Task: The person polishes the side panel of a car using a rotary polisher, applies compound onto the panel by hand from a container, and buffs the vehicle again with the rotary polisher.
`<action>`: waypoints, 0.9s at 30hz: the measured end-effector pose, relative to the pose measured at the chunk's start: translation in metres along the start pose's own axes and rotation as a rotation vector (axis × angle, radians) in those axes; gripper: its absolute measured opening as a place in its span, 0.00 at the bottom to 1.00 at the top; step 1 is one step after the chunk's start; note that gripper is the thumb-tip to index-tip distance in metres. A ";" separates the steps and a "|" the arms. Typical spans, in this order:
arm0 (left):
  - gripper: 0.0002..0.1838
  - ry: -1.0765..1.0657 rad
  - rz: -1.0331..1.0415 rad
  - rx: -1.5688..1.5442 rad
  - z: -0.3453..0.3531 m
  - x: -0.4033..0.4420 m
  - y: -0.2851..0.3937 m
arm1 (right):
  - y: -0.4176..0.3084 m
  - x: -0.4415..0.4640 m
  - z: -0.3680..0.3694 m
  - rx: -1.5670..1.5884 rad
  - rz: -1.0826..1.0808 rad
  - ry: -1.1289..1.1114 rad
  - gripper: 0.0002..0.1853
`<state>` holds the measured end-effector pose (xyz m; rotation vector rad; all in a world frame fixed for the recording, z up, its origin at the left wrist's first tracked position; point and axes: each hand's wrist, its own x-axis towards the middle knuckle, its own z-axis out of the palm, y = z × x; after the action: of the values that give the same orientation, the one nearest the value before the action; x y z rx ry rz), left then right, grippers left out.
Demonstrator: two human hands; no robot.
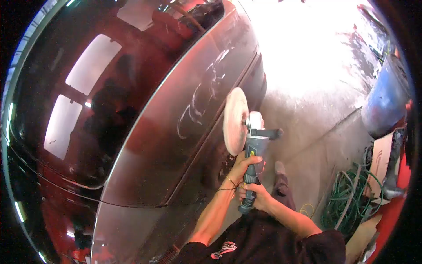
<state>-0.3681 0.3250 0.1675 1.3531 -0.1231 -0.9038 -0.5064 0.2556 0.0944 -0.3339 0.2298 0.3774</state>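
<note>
A rotary polisher [257, 149] is held in both of my hands beside a dark car door [176, 145]. My left hand [242, 166] wraps round the front of the tool's body, its thumb on top. Lower down, my right hand [256, 196] grips the rear handle. The round pale polishing pad [235, 121] stands edge-on, facing the door; whether it touches the paint I cannot tell. A black side handle [269, 133] sticks out to the right with no hand on it. Whitish compound smears [193, 112] streak the panel ahead of the pad.
The car's dark window [132, 83] reflects bright panels at left. On the concrete floor [303, 158] at right lie a coiled green hose [345, 198] and a cardboard piece [380, 163]. A blue barrel [384, 101] stands farther back. Glare washes out the far floor.
</note>
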 end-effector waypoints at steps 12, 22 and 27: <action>0.32 -0.003 -0.124 0.047 -0.046 0.197 0.104 | -0.140 0.160 0.013 0.229 -0.023 0.059 0.07; 0.32 0.096 0.293 0.237 -0.037 0.192 0.145 | -0.173 0.202 0.025 -0.173 -0.273 0.102 0.08; 0.33 0.271 0.292 0.247 -0.067 0.125 0.090 | -0.097 0.190 0.010 -0.353 -0.382 0.071 0.11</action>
<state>-0.2028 0.2954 0.1771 1.6244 -0.2228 -0.4649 -0.2942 0.2352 0.0772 -0.7270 0.1630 0.0249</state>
